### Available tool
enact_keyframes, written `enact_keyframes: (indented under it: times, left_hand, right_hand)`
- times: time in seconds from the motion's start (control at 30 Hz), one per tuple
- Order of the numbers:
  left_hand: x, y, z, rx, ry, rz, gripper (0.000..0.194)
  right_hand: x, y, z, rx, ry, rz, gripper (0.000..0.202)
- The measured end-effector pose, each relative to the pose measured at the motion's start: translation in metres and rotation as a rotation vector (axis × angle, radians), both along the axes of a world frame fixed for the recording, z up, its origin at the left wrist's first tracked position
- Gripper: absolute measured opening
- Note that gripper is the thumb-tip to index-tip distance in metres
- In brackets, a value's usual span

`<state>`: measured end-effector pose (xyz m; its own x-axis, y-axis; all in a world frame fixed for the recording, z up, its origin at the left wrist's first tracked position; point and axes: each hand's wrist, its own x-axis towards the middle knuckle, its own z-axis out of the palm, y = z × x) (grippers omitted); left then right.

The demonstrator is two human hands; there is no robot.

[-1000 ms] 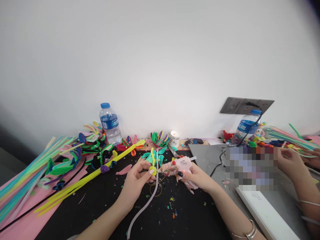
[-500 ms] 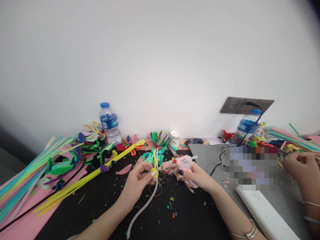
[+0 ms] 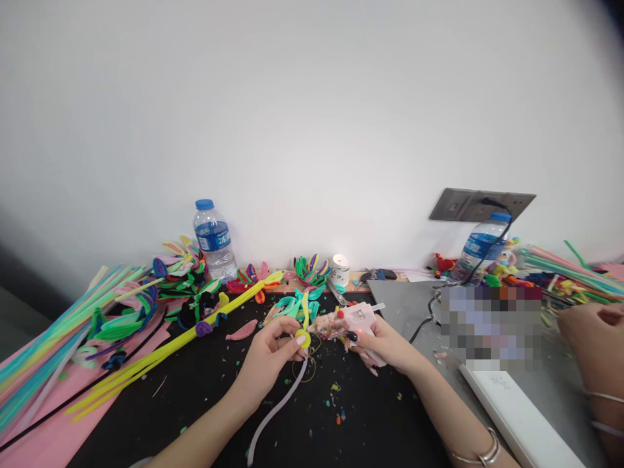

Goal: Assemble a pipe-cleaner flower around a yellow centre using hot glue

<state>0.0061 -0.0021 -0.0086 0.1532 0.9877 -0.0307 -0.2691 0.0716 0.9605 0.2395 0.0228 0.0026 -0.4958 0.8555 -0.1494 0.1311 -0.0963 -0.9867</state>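
Between thumb and fingers my left hand pinches a yellow pipe-cleaner coil, with a yellow strand standing up from it. A pale lilac pipe cleaner trails down from the coil toward the front of the mat. Wrapped round the handle of a pink hot glue gun is my right hand. The gun has a decorated, beaded front and a glue stick at its rear. Its nozzle points left and meets or nearly meets the coil; contact is hard to tell.
Pipe-cleaner bundles lie left on pink sheets. Turquoise pieces, scissors and a white candle stand beyond my hands. Water bottles are near the wall. At right are a white box and another person's hand.
The yellow coil has turned slightly in my left hand, its round face now showing more toward me. The glue gun stays nearly still. The other person's hand has shifted slightly.
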Motion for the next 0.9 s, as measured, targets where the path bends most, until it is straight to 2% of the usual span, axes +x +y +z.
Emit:
enact_keyframes:
  times: [0.27,0.53,0.77,0.9]
  left_hand:
    - [-0.0004,-0.0022,0.0009,0.000,0.008,-0.019,0.021]
    - [0.0011,-0.0017,0.0051,-0.004,0.021,-0.023,0.023]
    - [0.0006,-0.0024,0.0056,-0.012,0.026,-0.025,0.023]
    - [-0.0001,-0.0024,0.0037,0.002,0.026,-0.023,0.022]
  right_hand:
    - [-0.0019,-0.0004,0.0061,0.001,0.043,-0.010,0.041]
    - [-0.0024,-0.0008,0.0043,-0.021,0.058,-0.091,0.038]
    - [-0.0033,-0.0012,0.0069,-0.014,0.070,-0.104,0.037]
    - [-0.0036,0.0015,0.0057,0.019,0.071,-0.172,0.038]
